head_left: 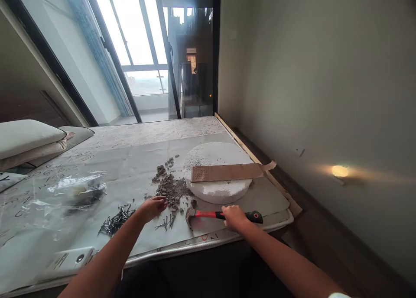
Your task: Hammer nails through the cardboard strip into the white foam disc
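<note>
My right hand [234, 218] is wrapped round the red and black handle of a claw hammer [208, 214], which lies low over the covered surface with its head to the left. My left hand [153, 208] is closed, its fingertips together at the near edge of a heap of grey rubble [172, 189]; whether anything is between them I cannot make out. A few loose nails [166, 222] lie just below that hand, and a larger pile of nails [115, 220] is to its left. Beyond the hammer, a brown perforated board [224, 172] rests across a round white foam-like disc [214, 153].
A grey sheet [126, 161] covers much of the mattress [195, 124]. On the left are a crumpled clear plastic bag [81, 194], a white box [68, 261] and folded bedding [29, 137]. A wall [318, 90] with a small lit lamp [339, 171] stands to the right.
</note>
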A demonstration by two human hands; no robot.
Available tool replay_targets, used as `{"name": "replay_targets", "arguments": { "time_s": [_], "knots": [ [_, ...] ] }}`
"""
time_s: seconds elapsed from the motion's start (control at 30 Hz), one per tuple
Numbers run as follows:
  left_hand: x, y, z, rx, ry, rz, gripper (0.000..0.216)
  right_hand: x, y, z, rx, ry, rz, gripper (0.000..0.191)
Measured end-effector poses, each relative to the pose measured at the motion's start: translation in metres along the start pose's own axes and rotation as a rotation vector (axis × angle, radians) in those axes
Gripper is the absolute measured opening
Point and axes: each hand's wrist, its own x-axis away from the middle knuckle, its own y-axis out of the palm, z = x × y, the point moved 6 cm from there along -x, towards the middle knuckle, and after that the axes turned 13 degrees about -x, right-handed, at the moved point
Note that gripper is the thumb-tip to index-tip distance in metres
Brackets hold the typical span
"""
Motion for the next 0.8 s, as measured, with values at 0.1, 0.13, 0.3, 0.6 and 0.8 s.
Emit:
{"name": "replay_targets", "arguments": {
  "time_s": [0.1,0.13,0.3,0.6,0.8],
  "knots": [
    [0.002,0.007,0.03,0.072,0.096,0.0,0.011,0.021,-0.007,-0.001,-0.061,-0.004,0.014,0.024],
    [0.001,0.009,0.043,0.086,0.139,0.001,0.01,0.028,-0.012,-0.002,-0.108,0.004,0.025,0.02],
    [-0.011,0.038,0.103,0.18,0.323,-0.031,0.01,0.038,-0.068,-0.029,-0.921,-0.129,0.087,0.003],
    [-0.075,0.144,0.138,-0.337,0.542,0.135,0.035,-0.006,-0.165,-0.041,-1.564,-0.194,0.146,0.02],
    [-0.123,0.187,0.138,-0.727,0.75,0.263,0.03,-0.028,-0.149,-0.007,-1.583,-0.082,0.076,0.021]
  ]
}}
